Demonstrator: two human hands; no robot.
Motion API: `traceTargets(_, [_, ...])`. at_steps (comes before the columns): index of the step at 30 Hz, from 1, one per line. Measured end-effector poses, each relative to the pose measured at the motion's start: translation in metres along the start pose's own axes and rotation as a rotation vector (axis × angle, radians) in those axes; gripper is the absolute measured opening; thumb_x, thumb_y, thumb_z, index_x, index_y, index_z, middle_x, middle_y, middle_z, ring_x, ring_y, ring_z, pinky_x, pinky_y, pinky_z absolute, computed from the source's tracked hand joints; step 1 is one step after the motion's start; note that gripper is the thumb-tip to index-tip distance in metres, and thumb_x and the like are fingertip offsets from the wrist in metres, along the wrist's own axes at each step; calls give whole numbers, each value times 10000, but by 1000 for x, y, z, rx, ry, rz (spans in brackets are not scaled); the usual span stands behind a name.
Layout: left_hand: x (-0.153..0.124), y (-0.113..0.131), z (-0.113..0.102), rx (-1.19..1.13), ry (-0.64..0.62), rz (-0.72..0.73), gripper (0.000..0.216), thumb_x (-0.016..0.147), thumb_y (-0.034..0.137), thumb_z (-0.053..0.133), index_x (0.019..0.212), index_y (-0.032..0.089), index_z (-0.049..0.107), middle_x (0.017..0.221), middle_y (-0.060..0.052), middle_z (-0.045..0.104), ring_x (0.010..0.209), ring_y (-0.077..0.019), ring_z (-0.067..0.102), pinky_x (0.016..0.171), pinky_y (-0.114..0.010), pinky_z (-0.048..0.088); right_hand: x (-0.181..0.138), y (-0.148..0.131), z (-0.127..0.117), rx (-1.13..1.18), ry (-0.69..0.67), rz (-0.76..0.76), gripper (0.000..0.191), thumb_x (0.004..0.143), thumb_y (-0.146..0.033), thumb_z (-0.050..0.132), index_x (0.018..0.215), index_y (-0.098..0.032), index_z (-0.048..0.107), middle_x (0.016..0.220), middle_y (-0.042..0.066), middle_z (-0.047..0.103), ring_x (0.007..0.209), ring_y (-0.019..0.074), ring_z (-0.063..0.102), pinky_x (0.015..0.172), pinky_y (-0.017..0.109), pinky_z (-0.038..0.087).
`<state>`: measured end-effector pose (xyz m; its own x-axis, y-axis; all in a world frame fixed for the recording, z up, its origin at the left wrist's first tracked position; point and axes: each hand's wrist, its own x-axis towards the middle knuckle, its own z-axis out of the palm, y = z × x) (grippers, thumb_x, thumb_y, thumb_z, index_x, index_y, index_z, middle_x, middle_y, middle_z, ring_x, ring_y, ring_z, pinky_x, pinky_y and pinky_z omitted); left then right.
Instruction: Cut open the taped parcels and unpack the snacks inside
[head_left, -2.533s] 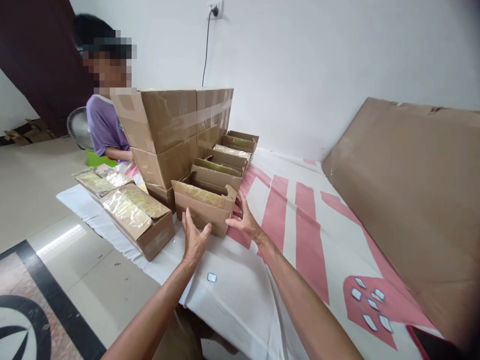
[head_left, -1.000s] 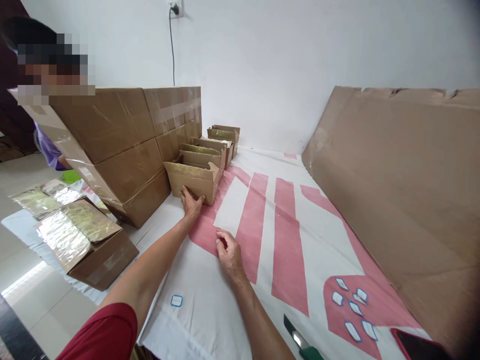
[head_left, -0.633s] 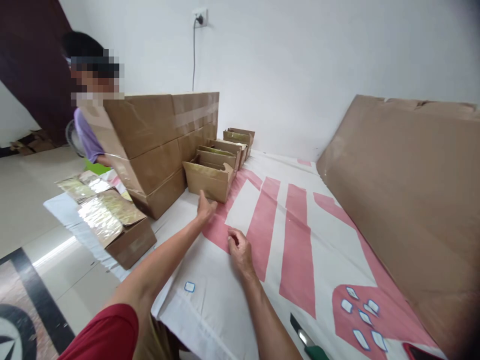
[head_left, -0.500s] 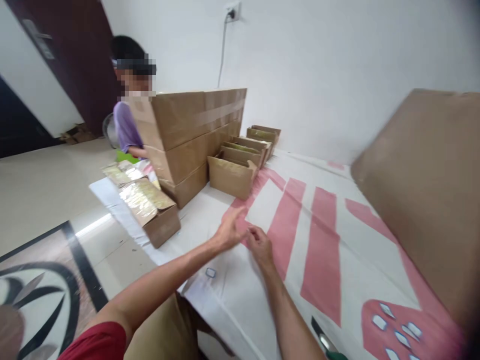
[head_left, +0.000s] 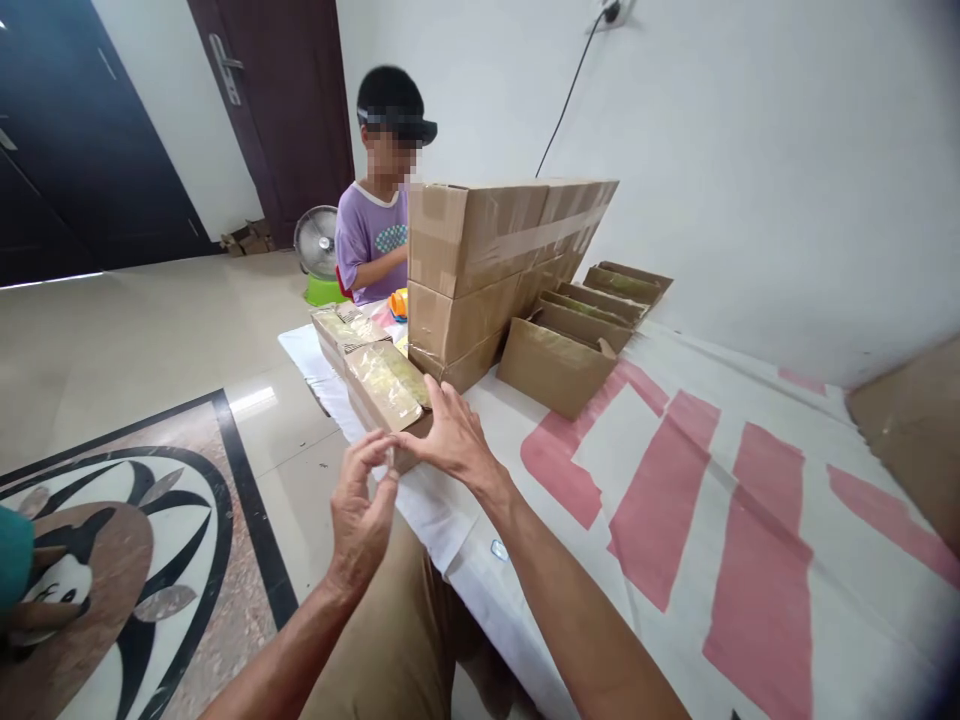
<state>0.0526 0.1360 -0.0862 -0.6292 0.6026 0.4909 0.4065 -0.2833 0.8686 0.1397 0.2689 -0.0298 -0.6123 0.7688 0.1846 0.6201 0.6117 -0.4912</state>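
Observation:
My right hand [head_left: 450,435] reaches left with its fingers stretched out, fingertips at the near corner of an open carton [head_left: 379,412] topped with shiny packets [head_left: 384,382]. My left hand [head_left: 361,510] hovers just below and left of it over the table edge, empty, its fingers curved and apart, its tips close to my right thumb. A second carton of packets [head_left: 341,325] stands behind the first.
A stack of taped cartons [head_left: 480,270] stands on the white-and-red sheet [head_left: 675,480], with a row of small open boxes [head_left: 559,365] beside it. A person in a purple shirt [head_left: 371,230] sits behind the stack near a fan [head_left: 316,240]. A cardboard sheet [head_left: 907,430] lies at right.
The view has swung left. Both my hands left the small open box and the sheet and moved left to the carton of packets at the table edge.

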Motion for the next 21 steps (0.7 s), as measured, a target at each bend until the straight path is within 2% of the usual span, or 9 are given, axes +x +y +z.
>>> traceTargets(2, [10, 0, -21, 44, 95, -25, 290, 902, 221, 653, 1187, 234, 706, 1404, -108, 633, 1291, -265, 613, 1073, -431, 498, 14, -19, 5, -77, -57, 11, 1060, 774, -623, 759, 1620, -183, 296, 1557, 243, 425, 1433, 456, 412, 1086, 650, 412])
traceTargets(4, [15, -2, -36, 59, 150, -36, 308, 887, 225, 666, 1193, 220, 702, 1413, -114, 627, 1300, -267, 612, 1070, -421, 502, 23, -25, 8, -121, -55, 24, 1045, 764, -608, 772, 1603, -172, 326, 1517, 247, 442, 1389, 469, 436, 1044, 642, 437])
traceTargets(7, [14, -8, -46, 42, 147, -60, 325, 863, 208, 667, 1186, 215, 703, 1401, -103, 631, 1282, -252, 623, 1057, -401, 509, 28, -11, 3, -89, -56, 0, 1050, 716, -618, 804, 1577, -187, 384, 1488, 210, 482, 1355, 447, 475, 1049, 600, 442])
traceTargets(9, [11, -11, -46, 38, 128, -81, 325, 848, 199, 672, 1171, 212, 710, 1394, -98, 636, 1269, -247, 629, 1047, -391, 511, 18, 12, -6, -29, -21, -59, 951, 726, -601, 808, 1521, -199, 477, 1469, 168, 540, 1337, 401, 516, 1069, 549, 445])
traceTargets(11, [9, -13, -46, 32, 120, -93, 320, 842, 195, 675, 1159, 208, 717, 1391, -100, 641, 1267, -250, 629, 1038, -387, 513, -9, 44, -17, 31, 17, -110, 603, 839, -491, 742, 1360, -209, 631, 1344, 101, 668, 1222, 307, 621, 1017, 447, 493])
traceTargets(13, [8, -15, -46, 25, 111, -93, 315, 842, 191, 671, 1153, 204, 723, 1386, -103, 647, 1269, -254, 628, 1038, -391, 511, -51, 77, -23, 63, -47, -112, 234, 954, -330, 600, 1108, -223, 740, 1068, 32, 778, 956, 208, 714, 836, 335, 545])
traceTargets(16, [5, -19, -46, 45, 77, -86, 294, 850, 193, 661, 1136, 200, 729, 1350, -104, 666, 1252, -253, 634, 1021, -389, 517, -125, 118, -14, 18, -91, -99, 206, 923, -164, 570, 889, -225, 764, 890, 11, 798, 784, 175, 731, 703, 286, 552])
traceTargets(19, [-5, -23, -42, 71, -21, -81, 245, 869, 217, 655, 1100, 208, 738, 1308, -93, 690, 1227, -242, 642, 1008, -381, 516, -176, 138, 6, -50, -66, -108, 231, 925, -130, 567, 968, -225, 773, 969, 43, 799, 880, 206, 740, 750, 313, 571])
traceTargets(21, [-14, -22, -38, 76, -102, -95, 216, 880, 233, 652, 1075, 215, 744, 1276, -85, 707, 1209, -236, 652, 1013, -381, 515, -188, 142, 19, -98, -49, -131, 246, 943, -134, 567, 1055, -217, 769, 1049, 73, 788, 967, 230, 725, 814, 342, 569])
